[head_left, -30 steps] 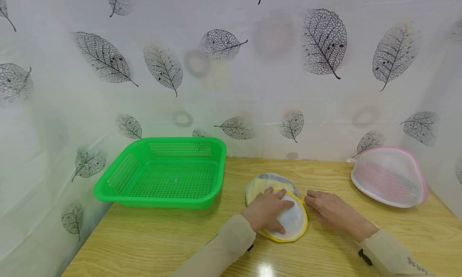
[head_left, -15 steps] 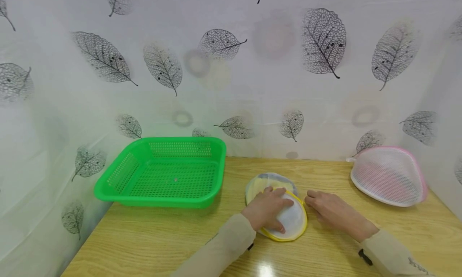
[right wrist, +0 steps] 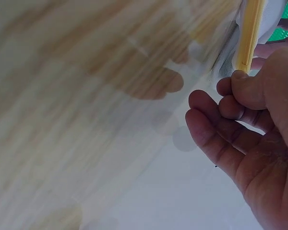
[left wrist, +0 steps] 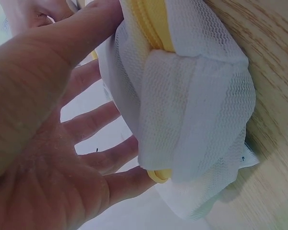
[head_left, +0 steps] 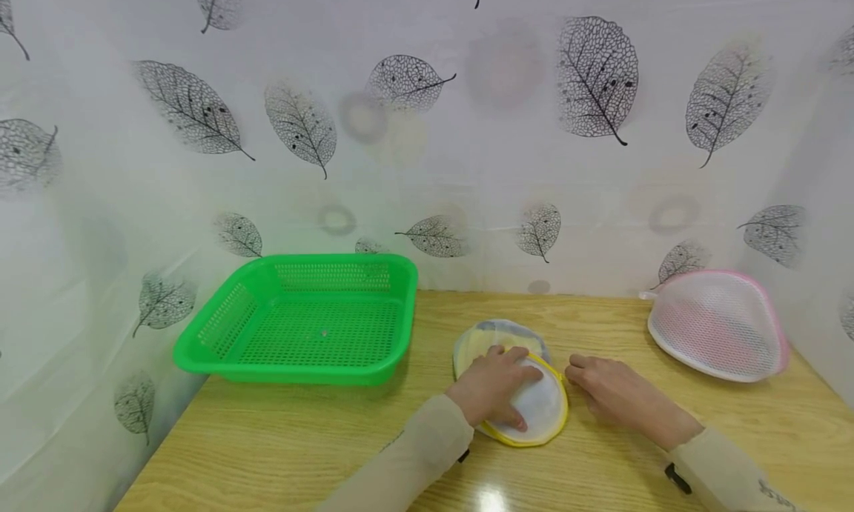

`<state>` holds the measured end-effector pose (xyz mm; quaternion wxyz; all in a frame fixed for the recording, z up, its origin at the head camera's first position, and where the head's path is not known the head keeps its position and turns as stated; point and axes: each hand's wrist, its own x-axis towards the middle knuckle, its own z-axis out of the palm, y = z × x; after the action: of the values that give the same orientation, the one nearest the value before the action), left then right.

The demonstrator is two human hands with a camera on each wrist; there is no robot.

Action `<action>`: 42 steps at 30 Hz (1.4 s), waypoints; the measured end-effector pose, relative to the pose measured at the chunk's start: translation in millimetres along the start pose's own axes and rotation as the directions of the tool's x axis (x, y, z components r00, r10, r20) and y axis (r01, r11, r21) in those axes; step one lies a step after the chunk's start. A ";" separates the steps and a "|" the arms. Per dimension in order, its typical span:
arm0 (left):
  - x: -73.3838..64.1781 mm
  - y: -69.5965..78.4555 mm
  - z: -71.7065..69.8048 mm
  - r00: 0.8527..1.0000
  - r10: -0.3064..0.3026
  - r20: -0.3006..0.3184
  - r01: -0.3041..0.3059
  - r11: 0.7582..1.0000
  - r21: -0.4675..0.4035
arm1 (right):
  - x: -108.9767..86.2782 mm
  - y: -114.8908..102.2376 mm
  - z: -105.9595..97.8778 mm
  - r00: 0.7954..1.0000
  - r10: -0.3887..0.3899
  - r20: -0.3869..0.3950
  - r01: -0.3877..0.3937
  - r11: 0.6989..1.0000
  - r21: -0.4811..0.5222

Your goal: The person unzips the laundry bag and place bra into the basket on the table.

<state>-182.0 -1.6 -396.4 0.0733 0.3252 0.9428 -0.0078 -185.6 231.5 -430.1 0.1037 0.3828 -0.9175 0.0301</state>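
A round white mesh laundry bag [head_left: 543,401] with yellow trim lies on the table, tilted against a paler bag part or second bag [head_left: 477,341] behind it; which one I cannot tell. My left hand [head_left: 494,390] rests on its white top, fingers and thumb spread. In the left wrist view, those fingers reach straight to the bag's mesh [left wrist: 182,105]. At the bag's right edge, my right hand [head_left: 617,390] pinches the end of the yellow trim [right wrist: 249,38] between thumb and forefinger. Whatever small part sits inside that pinch is hidden.
To the left stands a green plastic basket [head_left: 296,373] with perforated sides. A pink-and-white mesh bag [head_left: 720,327] leans near the right-hand curtain. Leaf-patterned sheeting [head_left: 467,164] encloses the back and sides of the wooden table [head_left: 300,445].
My right hand has shifted very slightly right at the bag's edge. The left hand and the bag stay where they were.
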 end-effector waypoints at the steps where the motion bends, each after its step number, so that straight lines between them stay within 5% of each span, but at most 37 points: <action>1: 0.1 -0.1 0.5 1.000 0.000 -0.001 0.000 1.000 -0.001 | -0.1 0.0 -0.3 1.000 0.001 0.002 -0.001 1.000 0.003; 42: 1.3 -0.6 -0.9 1.000 -0.006 0.001 0.006 1.000 0.014 | -5.6 -5.9 0.8 0.999 0.017 -0.029 -0.017 1.000 0.004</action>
<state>-183.6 -1.3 -395.7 0.0717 0.3229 0.9436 -0.0150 -177.7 231.2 -432.2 0.1163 0.3748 -0.9190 0.0381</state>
